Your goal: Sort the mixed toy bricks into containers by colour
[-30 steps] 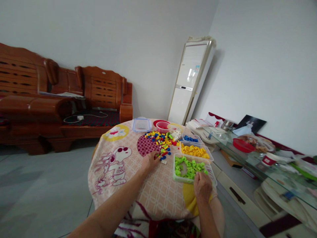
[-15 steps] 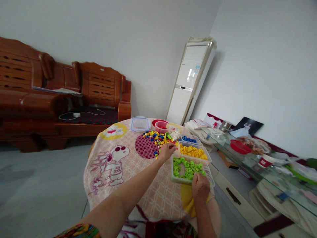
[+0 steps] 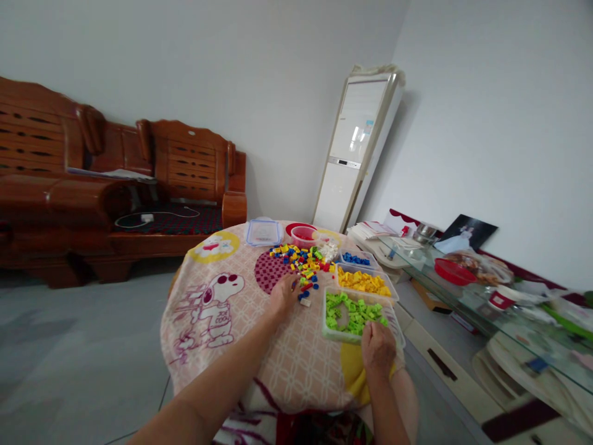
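Observation:
Loose toy building bricks in mixed colours lie heaped on the cloth-covered round table. At the near left side of the heap is my left hand, its fingers curled beside a few blue and red bricks; what they hold is hidden. My right hand is closed at the near right corner of the clear box with green bricks, its fingertips out of sight. Behind that box are one with yellow bricks and one with blue bricks. White bricks form a small pile.
A round tub with red contents and a blue-rimmed lid are at the table's far side. To the right runs a cluttered glass-topped cabinet. A wooden sofa and a tall white air conditioner stand behind.
My left hand has moved left, from the right side of the brick heap near the boxes to its near left side. The right hand stays at the green brick box.

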A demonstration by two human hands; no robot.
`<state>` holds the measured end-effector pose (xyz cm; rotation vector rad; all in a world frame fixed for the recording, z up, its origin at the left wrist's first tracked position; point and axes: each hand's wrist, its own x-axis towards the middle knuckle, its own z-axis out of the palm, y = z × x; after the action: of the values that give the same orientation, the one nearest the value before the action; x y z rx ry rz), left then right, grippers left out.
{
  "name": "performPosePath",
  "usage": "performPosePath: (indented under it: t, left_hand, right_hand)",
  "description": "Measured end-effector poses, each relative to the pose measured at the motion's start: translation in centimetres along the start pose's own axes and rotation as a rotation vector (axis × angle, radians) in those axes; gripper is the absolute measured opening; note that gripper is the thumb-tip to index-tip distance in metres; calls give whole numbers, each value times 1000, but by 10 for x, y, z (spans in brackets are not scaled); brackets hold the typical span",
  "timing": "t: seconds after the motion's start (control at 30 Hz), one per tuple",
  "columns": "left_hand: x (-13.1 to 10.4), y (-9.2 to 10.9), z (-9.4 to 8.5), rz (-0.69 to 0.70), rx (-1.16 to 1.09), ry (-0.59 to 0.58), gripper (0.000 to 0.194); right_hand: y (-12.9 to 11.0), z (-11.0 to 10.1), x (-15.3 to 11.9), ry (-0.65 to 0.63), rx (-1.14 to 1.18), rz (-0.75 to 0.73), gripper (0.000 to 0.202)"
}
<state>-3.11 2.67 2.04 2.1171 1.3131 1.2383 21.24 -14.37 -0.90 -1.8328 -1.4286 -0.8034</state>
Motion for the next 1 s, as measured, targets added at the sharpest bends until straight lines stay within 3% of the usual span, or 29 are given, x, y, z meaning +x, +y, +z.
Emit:
performPosePath:
  t: [0.17,0.5,0.77,0.9,1.0]
  left_hand:
    - [-15,-8,-2,-74,81,-159,19]
    - [-16,-4,-9,-133,-74,-102,16]
    - [-15,-5,-10,-125,-72,-131,18]
    - [-7,2,-3,-135,-152,-92,18]
    - [8,20,10,-110,-201,-108,18]
  right_hand:
    - [-1,-2,0,-3,0,-5,36]
    - [2,0,-1,5,2,-18,37]
    - [-1,-1,-1,13,11,-14,36]
    - [-1,0,-1,16,-6,-11,33]
    - [-1,0,-1,11,-13,-12,33]
